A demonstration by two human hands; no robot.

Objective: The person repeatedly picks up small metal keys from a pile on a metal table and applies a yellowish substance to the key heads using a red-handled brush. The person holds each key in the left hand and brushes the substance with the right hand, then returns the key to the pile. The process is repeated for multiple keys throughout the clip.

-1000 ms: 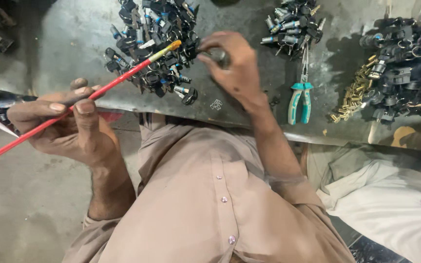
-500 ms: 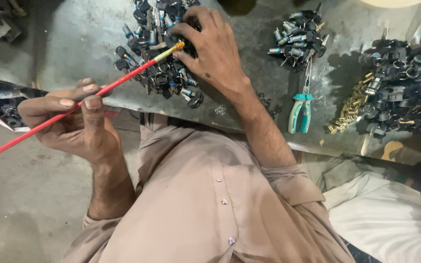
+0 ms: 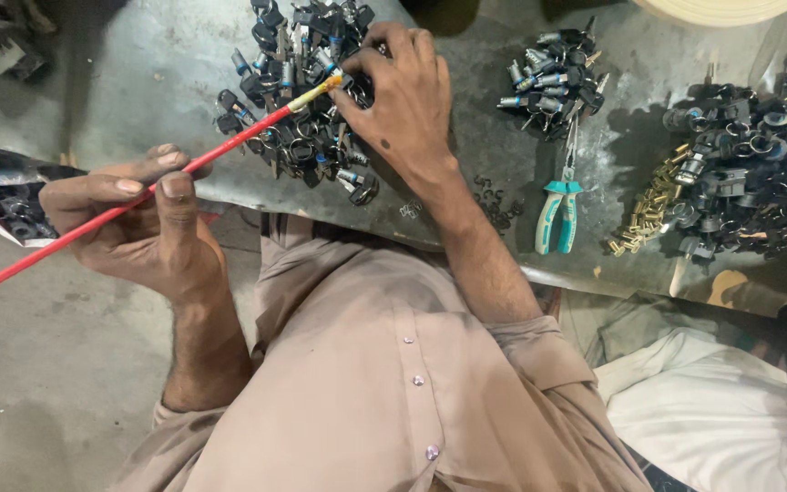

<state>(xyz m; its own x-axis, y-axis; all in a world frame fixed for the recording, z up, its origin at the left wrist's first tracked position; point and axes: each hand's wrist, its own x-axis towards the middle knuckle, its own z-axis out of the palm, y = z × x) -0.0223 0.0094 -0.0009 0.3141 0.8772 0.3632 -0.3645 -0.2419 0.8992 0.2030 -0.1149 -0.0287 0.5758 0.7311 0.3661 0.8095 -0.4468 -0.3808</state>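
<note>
My left hand is shut on a thin red rod with a pale yellow tip, held slanting up to the right. The tip reaches a heap of small black and metal parts on a grey metal table. My right hand lies on the heap's right side, thumb beside the rod's tip and fingers curled down among the parts. Whether those fingers grip a piece is hidden.
Teal-handled pliers lie right of my right forearm, below a smaller heap of parts. Brass pieces and a large dark heap fill the table's right end. An open box of parts sits at far left. White cloth lies lower right.
My right hand moved up from the table's near edge onto the heap, beside the rod's tip. The left hand and the rod kept their pose.
</note>
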